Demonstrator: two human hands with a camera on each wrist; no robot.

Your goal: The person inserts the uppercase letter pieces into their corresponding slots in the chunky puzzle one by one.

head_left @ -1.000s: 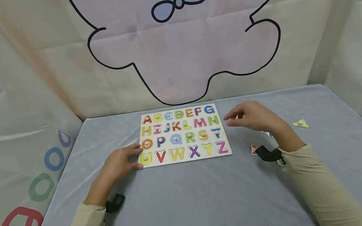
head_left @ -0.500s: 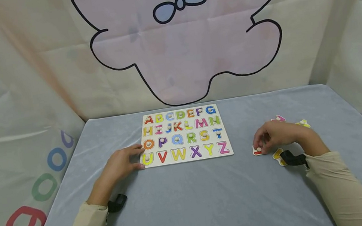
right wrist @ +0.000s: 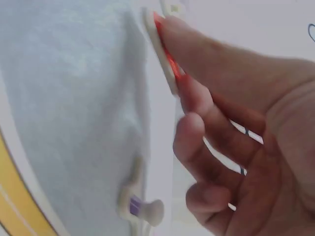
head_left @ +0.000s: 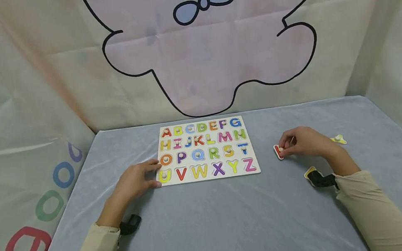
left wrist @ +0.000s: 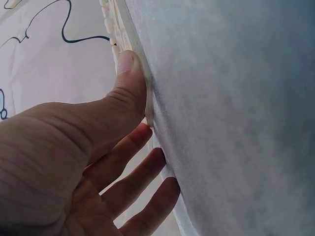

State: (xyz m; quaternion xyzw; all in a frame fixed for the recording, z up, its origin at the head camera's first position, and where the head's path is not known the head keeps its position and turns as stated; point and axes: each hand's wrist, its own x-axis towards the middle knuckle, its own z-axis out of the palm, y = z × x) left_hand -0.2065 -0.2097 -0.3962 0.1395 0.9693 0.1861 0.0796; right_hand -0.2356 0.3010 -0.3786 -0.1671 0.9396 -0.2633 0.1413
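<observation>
A white alphabet puzzle board (head_left: 210, 175), with coloured letters in rows and knobs on many of them, lies on the table. My left hand (head_left: 134, 182) touches its left edge near the front corner. In the left wrist view the thumb (left wrist: 129, 83) lies along the board's edge (left wrist: 149, 98), with the other fingers loosely extended. To the right of the board, my right hand (head_left: 302, 143) pinches a red letter puzzle piece (head_left: 278, 152) between thumb and fingers. The right wrist view shows this piece (right wrist: 165, 54) tilted, its red face partly covered by the thumb.
A yellow piece (head_left: 339, 139) lies behind the right forearm. Another yellow piece (head_left: 308, 171) is partly hidden by the black wrist strap (head_left: 320, 180). In the right wrist view a purple piece with a knob (right wrist: 155, 212) lies below the hand. Printed fabric walls (head_left: 207, 57) surround the table.
My right hand went from beside the board to the loose pieces on the right, took the red letter piece and shifted it slightly left and back. The left hand stayed on the board.
</observation>
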